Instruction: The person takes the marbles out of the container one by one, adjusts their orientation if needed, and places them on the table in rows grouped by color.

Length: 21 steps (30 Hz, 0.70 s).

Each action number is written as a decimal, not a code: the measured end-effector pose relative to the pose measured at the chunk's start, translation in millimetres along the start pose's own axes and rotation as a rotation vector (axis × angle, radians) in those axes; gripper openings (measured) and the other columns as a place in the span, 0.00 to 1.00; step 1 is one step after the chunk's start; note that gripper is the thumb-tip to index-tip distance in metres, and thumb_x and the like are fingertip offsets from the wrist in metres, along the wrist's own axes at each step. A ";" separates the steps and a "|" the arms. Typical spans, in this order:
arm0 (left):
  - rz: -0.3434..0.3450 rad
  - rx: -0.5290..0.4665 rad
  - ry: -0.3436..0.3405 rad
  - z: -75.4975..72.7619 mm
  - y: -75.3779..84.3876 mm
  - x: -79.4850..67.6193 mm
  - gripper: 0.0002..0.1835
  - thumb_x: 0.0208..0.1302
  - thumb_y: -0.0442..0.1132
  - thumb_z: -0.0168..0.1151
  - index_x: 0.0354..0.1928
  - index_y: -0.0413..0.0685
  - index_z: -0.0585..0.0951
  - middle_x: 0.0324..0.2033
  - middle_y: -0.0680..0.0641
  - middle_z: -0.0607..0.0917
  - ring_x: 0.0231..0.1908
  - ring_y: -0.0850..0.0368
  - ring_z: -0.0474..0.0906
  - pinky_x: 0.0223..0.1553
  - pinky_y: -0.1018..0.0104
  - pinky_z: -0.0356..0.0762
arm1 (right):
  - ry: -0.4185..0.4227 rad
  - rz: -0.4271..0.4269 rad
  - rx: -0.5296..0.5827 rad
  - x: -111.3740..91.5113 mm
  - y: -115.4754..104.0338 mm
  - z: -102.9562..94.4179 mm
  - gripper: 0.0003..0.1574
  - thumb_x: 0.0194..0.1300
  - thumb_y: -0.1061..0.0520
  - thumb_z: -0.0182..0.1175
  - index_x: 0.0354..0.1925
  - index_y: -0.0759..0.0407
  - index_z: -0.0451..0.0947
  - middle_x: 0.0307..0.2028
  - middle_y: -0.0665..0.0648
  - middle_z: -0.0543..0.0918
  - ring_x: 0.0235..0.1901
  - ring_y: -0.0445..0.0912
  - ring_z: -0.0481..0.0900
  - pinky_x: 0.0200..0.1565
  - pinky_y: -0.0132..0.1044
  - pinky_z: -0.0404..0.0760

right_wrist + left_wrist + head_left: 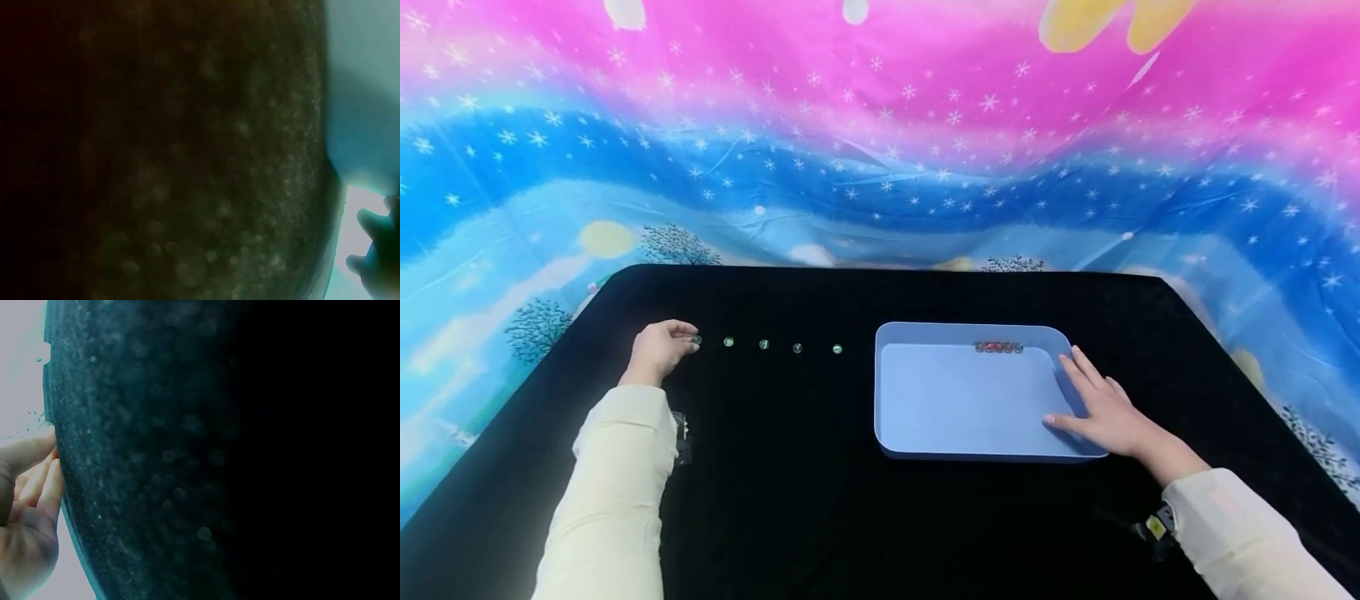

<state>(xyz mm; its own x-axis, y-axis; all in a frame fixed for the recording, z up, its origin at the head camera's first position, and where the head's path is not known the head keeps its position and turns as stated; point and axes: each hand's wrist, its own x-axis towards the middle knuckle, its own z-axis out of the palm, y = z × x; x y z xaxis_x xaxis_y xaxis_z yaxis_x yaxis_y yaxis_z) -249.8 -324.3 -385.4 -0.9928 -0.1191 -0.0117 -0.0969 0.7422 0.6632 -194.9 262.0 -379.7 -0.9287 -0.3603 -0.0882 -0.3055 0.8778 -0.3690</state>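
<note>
At the left of the black table, in the head view, my left hand [662, 346] pinches a small clear glass marble [697, 340] between thumb and fingertips. To its right runs a spaced row of several similar marbles with green tints, from the nearest marble [728, 342] to the farthest marble [837, 348]. My right hand [1105, 412] lies with straight fingers over the right side of a light blue tray [895, 457]. Its thumb reaches over the tray's inside. Several reddish marbles [997, 347] sit close together along the tray's back wall. The left wrist view shows the left hand [31, 512] only partly.
Black cloth [775, 517] covers the table. Behind it hangs a pink and blue backdrop [865, 142] printed with snowflakes. Dark cloth fills most of both wrist views, with the tray's blue wall [365, 112] at the right of the right wrist view.
</note>
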 end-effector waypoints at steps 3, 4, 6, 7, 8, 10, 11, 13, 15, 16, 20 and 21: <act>-0.008 -0.009 -0.010 0.3 -0.3 -0.2 0.15 0.56 0.30 0.54 0.45 0.29 0.72 0.42 0.31 0.75 0.45 0.39 0.71 0.46 0.50 0.66 | -0.004 0.002 0.006 -0.5 0.4 -0.5 0.59 0.53 0.36 0.54 0.65 0.64 0.35 0.64 0.65 0.30 0.61 0.64 0.36 0.50 0.66 0.39; -0.011 -0.011 -0.012 0.4 -0.3 -0.3 0.15 0.56 0.30 0.54 0.46 0.29 0.71 0.42 0.31 0.75 0.45 0.39 0.71 0.46 0.50 0.66 | -0.004 0.002 0.005 -0.6 0.6 -0.4 0.59 0.53 0.36 0.54 0.65 0.64 0.35 0.64 0.65 0.30 0.60 0.64 0.36 0.50 0.67 0.39; -0.026 -0.019 -0.022 0.0 0.5 -1.1 0.16 0.56 0.30 0.54 0.46 0.29 0.71 0.43 0.31 0.75 0.45 0.39 0.71 0.46 0.50 0.66 | -0.004 0.003 0.007 -0.9 0.6 -0.3 0.59 0.53 0.36 0.54 0.65 0.64 0.35 0.64 0.65 0.29 0.61 0.64 0.36 0.50 0.67 0.39; -0.033 -0.024 -0.026 -0.1 0.8 -1.2 0.16 0.57 0.30 0.53 0.47 0.29 0.71 0.44 0.31 0.74 0.46 0.39 0.70 0.47 0.50 0.66 | -0.004 0.003 0.009 -0.9 0.5 -0.3 0.59 0.53 0.36 0.54 0.65 0.64 0.35 0.64 0.65 0.29 0.61 0.64 0.36 0.50 0.67 0.39; -0.042 -0.029 -0.030 -0.4 1.2 -1.5 0.16 0.57 0.30 0.53 0.47 0.29 0.70 0.44 0.31 0.74 0.46 0.38 0.70 0.47 0.50 0.65 | -0.003 0.002 0.009 -0.9 0.6 -0.1 0.59 0.53 0.36 0.55 0.65 0.64 0.35 0.64 0.65 0.29 0.61 0.64 0.35 0.50 0.67 0.39; -0.056 -0.041 -0.035 -0.5 2.2 -2.0 0.17 0.58 0.30 0.52 0.48 0.29 0.69 0.45 0.31 0.73 0.47 0.38 0.69 0.47 0.49 0.65 | -0.002 -0.002 0.016 -1.3 0.2 -0.3 0.59 0.53 0.37 0.55 0.65 0.64 0.35 0.64 0.65 0.29 0.61 0.63 0.35 0.50 0.67 0.39; -0.062 -0.047 -0.037 -0.4 2.8 -2.1 0.17 0.58 0.30 0.52 0.49 0.29 0.69 0.45 0.30 0.73 0.47 0.38 0.69 0.47 0.49 0.65 | -0.004 -0.002 0.019 -1.6 0.1 -0.5 0.59 0.53 0.37 0.55 0.65 0.64 0.35 0.64 0.65 0.29 0.61 0.63 0.35 0.50 0.67 0.38; -0.067 -0.068 -0.039 -0.3 3.4 -2.0 0.18 0.58 0.31 0.53 0.50 0.29 0.69 0.46 0.31 0.73 0.48 0.38 0.68 0.48 0.49 0.64 | -0.005 0.000 0.023 -2.1 0.2 -1.0 0.59 0.53 0.37 0.55 0.65 0.64 0.35 0.64 0.65 0.29 0.61 0.63 0.35 0.50 0.67 0.38; -0.070 -0.084 -0.048 -1.1 4.1 -2.4 0.19 0.58 0.33 0.53 0.51 0.29 0.68 0.47 0.30 0.72 0.48 0.38 0.68 0.49 0.49 0.64 | -0.006 0.001 0.025 -2.2 0.5 -1.2 0.59 0.53 0.37 0.55 0.65 0.64 0.35 0.64 0.65 0.28 0.61 0.63 0.34 0.50 0.66 0.38; -0.069 -0.090 -0.053 -1.7 4.1 -2.5 0.20 0.58 0.34 0.53 0.51 0.29 0.68 0.47 0.30 0.72 0.48 0.38 0.67 0.49 0.48 0.63 | -0.006 0.001 0.027 -2.1 0.8 -1.3 0.59 0.53 0.37 0.55 0.65 0.64 0.35 0.64 0.64 0.28 0.61 0.63 0.34 0.50 0.66 0.38; -0.058 -0.093 -0.057 -4.8 5.4 -4.7 0.22 0.58 0.37 0.53 0.51 0.29 0.68 0.47 0.30 0.72 0.49 0.37 0.66 0.49 0.47 0.62 | -0.005 -0.005 0.032 -0.9 1.8 -0.5 0.59 0.53 0.37 0.55 0.65 0.64 0.35 0.64 0.64 0.28 0.61 0.62 0.34 0.50 0.67 0.39; -0.058 -0.089 -0.051 -5.5 5.8 -5.4 0.22 0.59 0.37 0.53 0.51 0.29 0.68 0.47 0.30 0.72 0.49 0.37 0.66 0.49 0.47 0.62 | -0.006 -0.007 0.033 -0.4 1.8 -0.3 0.58 0.53 0.37 0.55 0.65 0.64 0.35 0.64 0.64 0.28 0.61 0.63 0.34 0.50 0.67 0.39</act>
<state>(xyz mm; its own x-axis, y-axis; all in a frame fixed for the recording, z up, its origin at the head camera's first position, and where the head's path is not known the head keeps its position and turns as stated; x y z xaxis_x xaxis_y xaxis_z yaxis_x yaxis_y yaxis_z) -244.6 -323.0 -377.4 -0.9883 -0.1246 -0.0884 -0.1496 0.6735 0.7239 -195.1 263.8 -380.1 -0.9251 -0.3686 -0.0908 -0.3052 0.8643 -0.3999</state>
